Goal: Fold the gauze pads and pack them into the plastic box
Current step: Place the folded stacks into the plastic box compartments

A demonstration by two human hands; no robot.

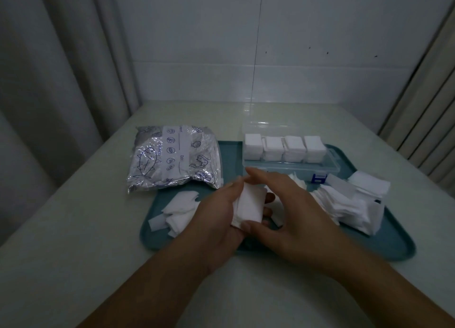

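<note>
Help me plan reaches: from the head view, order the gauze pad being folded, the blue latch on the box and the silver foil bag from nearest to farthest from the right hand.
From the right hand:
1. Gauze pad, gripped by both hands.
2. Blue latch, just beyond, on the plastic box's front.
3. Silver foil bag, far left, past the left hand.

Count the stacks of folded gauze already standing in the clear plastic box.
4. They stand in one row along the plastic box: far left stack, second stack, third stack and right stack. The box's near side looks unfilled; anything low behind the hands may be hidden.
</note>
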